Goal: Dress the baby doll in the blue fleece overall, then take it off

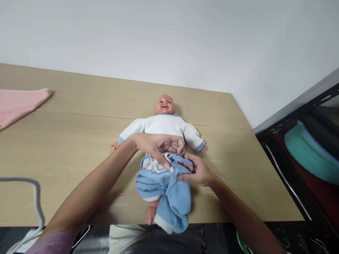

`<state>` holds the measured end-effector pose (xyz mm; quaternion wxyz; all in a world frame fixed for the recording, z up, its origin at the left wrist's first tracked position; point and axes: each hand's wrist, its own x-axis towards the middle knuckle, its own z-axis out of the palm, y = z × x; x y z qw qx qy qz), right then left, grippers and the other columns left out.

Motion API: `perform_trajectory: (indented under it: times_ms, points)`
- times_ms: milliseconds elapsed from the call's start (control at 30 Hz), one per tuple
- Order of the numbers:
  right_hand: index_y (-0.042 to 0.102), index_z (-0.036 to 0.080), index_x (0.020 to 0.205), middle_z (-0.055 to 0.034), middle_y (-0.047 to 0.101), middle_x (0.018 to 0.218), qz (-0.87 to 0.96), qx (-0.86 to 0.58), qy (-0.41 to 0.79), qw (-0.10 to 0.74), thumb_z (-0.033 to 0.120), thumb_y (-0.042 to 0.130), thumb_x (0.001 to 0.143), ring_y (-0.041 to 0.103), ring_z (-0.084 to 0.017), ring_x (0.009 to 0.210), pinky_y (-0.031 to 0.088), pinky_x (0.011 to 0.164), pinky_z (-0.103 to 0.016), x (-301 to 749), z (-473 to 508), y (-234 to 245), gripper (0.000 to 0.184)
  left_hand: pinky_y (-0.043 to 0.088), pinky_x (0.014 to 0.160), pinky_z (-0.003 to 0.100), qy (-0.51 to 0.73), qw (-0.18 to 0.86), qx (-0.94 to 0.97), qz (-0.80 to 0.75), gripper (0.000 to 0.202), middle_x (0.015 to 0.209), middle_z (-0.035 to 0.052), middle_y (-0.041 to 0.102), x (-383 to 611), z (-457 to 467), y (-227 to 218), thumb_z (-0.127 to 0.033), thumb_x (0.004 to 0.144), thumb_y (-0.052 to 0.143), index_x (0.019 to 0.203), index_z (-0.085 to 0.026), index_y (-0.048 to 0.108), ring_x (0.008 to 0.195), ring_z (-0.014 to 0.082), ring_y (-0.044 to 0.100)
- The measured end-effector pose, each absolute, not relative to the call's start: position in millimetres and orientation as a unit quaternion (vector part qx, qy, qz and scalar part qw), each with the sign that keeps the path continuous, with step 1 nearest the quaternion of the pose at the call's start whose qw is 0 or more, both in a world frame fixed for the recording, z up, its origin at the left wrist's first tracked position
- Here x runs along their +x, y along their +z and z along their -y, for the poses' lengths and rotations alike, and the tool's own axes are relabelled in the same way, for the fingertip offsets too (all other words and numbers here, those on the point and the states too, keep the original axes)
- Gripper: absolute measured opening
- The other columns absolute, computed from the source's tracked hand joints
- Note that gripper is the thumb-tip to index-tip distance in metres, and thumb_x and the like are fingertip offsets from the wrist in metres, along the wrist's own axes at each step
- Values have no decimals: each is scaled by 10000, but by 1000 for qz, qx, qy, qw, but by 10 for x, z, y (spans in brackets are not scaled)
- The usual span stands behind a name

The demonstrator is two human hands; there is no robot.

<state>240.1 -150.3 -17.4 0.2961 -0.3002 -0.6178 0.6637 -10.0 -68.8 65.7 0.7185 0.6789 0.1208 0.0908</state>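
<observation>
The doll [166,123] lies face up on the counter [77,143], head toward 12 o'clock, with the blue trousers [179,190] bunched over its hips and legs toward 6. The right grip [199,171] pinches the waistband between thumb and fingers; the left grip [156,143] has its thumb pressed on the cloth, fingers curled, but whether it holds any I cannot tell. A hard tug toward 6 could drag the doll over the near edge, since its bare foot [150,214] lies right beside it. Uneven pulling might twist the bunched waistband. The other foot is hidden, so a snag there could go unnoticed.
</observation>
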Motion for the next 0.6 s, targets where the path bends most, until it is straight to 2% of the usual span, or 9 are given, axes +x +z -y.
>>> perform_trajectory:
  times_ms: [100,200,300,400,433,500,567,600]
  points:
    - [562,251,880,55,522,836,626,-268,633,368,441,1021,792,506,-155,790,505,814,-307,2359,1526,-123,504,607,878,348,75,699,698,-139,627,1194,90,755,-145,672,617,-427,654,1077,1124,-241,707,1097,283,746]
    - [482,252,833,68,446,827,625,-261,622,394,419,959,882,435,-128,740,445,726,-260,2351,1533,-60,508,598,786,315,-6,654,749,-106,489,989,45,776,-190,634,613,-469,693,1050,1028,-220,795,915,246,717]
    - [559,249,990,37,529,961,627,-267,656,325,488,950,886,508,-134,821,470,757,-255,2429,1517,35,469,579,742,311,-39,630,770,-90,350,851,21,726,-210,622,618,-514,817,962,913,-222,795,815,221,658]
    - [639,234,1140,26,612,974,657,-245,691,175,559,1010,783,552,-149,821,489,740,-265,2545,1502,135,608,528,651,279,0,643,755,-127,390,790,-2,656,-204,637,612,-576,871,908,883,-225,739,741,190,602]
    - [664,225,1091,43,605,898,675,-241,685,132,557,1022,764,536,-144,771,478,707,-263,2574,1503,162,587,510,623,268,10,649,748,-135,410,781,-9,640,-197,642,608,-593,877,900,881,-223,723,721,179,586]
    - [663,219,881,85,509,721,708,-241,658,85,531,1015,780,452,-121,654,443,645,-262,2599,1517,203,481,519,630,253,22,660,739,-137,411,820,-8,659,-181,650,597,-584,880,905,924,-219,721,738,173,601]
    - [659,218,786,84,469,670,730,-240,631,104,517,972,841,451,-128,644,469,668,-275,2588,1542,227,437,579,717,263,18,674,728,-124,412,950,18,738,-170,654,582,-516,852,946,1056,-216,750,837,197,677]
    - [709,212,848,60,539,720,732,-235,626,130,514,950,869,523,-151,711,513,741,-289,2576,1556,230,387,608,769,279,11,684,720,-115,461,1021,33,773,-168,654,573,-478,817,976,1125,-215,757,899,219,714]
